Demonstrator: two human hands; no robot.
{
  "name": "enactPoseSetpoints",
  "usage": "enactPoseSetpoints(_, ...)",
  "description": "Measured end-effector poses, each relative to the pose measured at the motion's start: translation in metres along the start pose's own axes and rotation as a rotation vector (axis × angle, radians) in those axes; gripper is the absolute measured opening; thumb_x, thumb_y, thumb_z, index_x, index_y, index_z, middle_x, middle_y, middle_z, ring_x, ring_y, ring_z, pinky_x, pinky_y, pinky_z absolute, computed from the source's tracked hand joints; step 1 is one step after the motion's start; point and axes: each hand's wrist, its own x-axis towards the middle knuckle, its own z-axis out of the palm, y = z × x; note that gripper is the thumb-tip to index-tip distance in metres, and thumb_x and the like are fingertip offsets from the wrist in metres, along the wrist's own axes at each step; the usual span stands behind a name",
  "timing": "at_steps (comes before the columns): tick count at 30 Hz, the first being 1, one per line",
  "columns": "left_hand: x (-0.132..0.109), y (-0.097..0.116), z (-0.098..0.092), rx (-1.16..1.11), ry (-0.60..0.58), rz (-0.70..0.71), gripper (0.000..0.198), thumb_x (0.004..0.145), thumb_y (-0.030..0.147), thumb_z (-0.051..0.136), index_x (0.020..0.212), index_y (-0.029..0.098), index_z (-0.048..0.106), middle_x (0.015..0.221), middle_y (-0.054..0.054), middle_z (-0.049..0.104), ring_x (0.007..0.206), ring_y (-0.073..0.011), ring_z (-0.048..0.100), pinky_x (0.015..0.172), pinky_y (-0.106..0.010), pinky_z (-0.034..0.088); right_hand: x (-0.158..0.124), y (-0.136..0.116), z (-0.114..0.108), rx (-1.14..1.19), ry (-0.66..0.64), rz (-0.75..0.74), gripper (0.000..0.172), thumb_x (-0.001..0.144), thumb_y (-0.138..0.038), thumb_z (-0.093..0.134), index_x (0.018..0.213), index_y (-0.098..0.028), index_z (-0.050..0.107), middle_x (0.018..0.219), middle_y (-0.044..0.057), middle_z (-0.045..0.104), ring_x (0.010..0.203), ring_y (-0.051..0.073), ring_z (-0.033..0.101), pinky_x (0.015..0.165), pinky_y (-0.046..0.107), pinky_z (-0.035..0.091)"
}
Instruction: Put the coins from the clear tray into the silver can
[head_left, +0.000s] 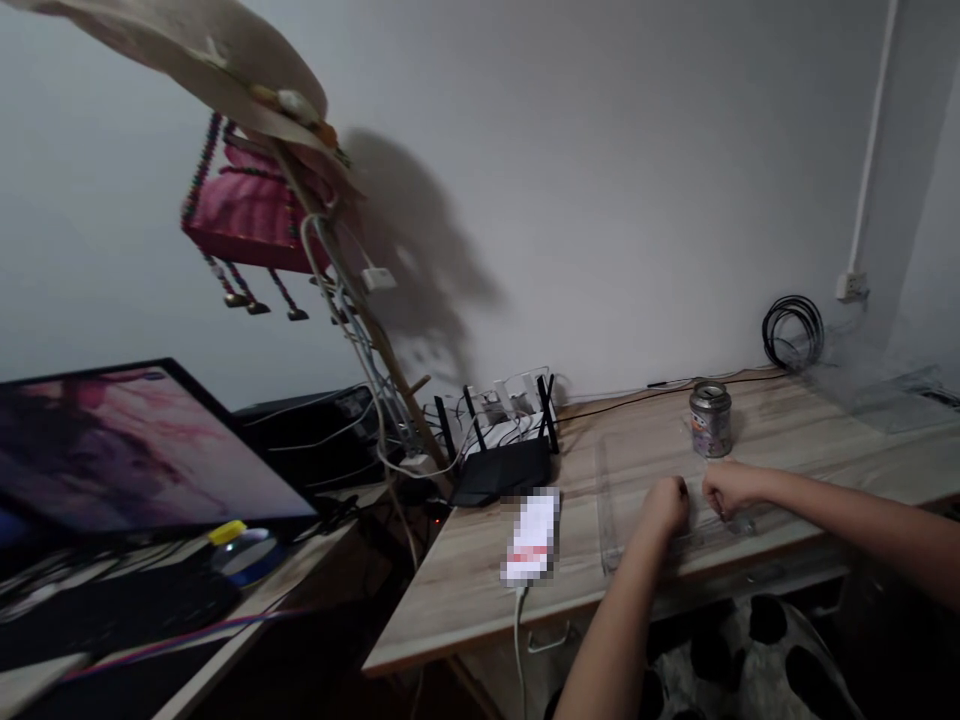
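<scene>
My left hand (pixel 666 505) is closed in a fist low over the wooden desk (pixel 465 610), near its front edge. Just to its right, my right hand (pixel 729 488) is curled with its fingers pointing down; the hands are a small gap apart. Whatever either hand grips is too small or hidden to make out. A clear, see-through sheet or tray (pixel 609 500) lies on the desk beneath and around the hands. Behind my right hand stands a printed metal can (pixel 710 420), upright, with a silvery rim. A small clear object (pixel 742 524) sits beside my right hand.
A lit phone (pixel 532 540) with a white cable lies left of my hands. Behind it are a black router (pixel 502 470) and tangled cables. A monitor (pixel 150 450) and tape roll (pixel 251 556) are at left. A coiled black cable (pixel 793 333) leans against the wall.
</scene>
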Motion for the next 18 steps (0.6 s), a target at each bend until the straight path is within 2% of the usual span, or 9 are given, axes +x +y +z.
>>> enactPoseSetpoints(5,0.001,-0.001,0.001,0.001,-0.011,0.008,0.028,0.077,0.016,0.04,0.094,0.017,0.062,0.097,-0.01,0.064,0.09,-0.0165,0.058,0.076,-0.023,0.041,-0.001,-0.008,-0.007,-0.068,-0.082,0.013,0.022,0.048,-0.005,0.059,0.062,-0.019,0.068,0.053,-0.001,0.06,0.065,0.017,0.056,0.072,0.03,0.035)
enactPoseSetpoints(9,0.0,-0.002,0.001,0.007,-0.009,0.015,0.029,0.077,0.016,0.039,0.094,0.018,0.062,0.097,-0.01,0.064,0.089,-0.0169,0.058,0.074,-0.024,0.042,0.01,-0.016,-0.006,-0.066,-0.141,0.024,0.015,0.042,-0.002,0.061,0.044,-0.017,0.06,0.043,-0.002,0.053,0.061,0.018,0.054,0.067,0.03,0.037)
enactPoseSetpoints(12,-0.002,-0.002,0.001,0.005,-0.009,0.014,0.029,0.076,0.016,0.039,0.094,0.017,0.063,0.096,-0.01,0.065,0.088,-0.017,0.059,0.073,-0.023,0.042,0.017,-0.018,-0.001,-0.027,-0.155,0.029,0.018,0.038,0.0,0.062,0.034,-0.015,0.052,0.038,-0.002,0.048,0.057,0.016,0.052,0.061,0.027,0.038)
enactPoseSetpoints(15,-0.003,-0.002,0.0,0.001,-0.015,0.01,0.03,0.077,0.016,0.039,0.094,0.017,0.063,0.096,-0.011,0.065,0.087,-0.0169,0.059,0.072,-0.023,0.042,0.018,-0.01,-0.004,0.056,-0.11,0.027,0.013,0.039,-0.008,0.067,0.039,-0.016,0.057,0.041,-0.003,0.051,0.052,0.013,0.051,0.055,0.023,0.037)
enactPoseSetpoints(18,-0.002,-0.001,-0.001,0.003,-0.035,0.0,0.03,0.077,0.017,0.039,0.096,0.017,0.062,0.097,-0.012,0.064,0.087,-0.0175,0.059,0.072,-0.024,0.042,0.016,0.014,-0.03,0.148,0.012,0.038,0.014,0.045,-0.021,0.07,0.057,-0.016,0.066,0.052,-0.002,0.06,0.053,0.011,0.052,0.051,0.02,0.037)
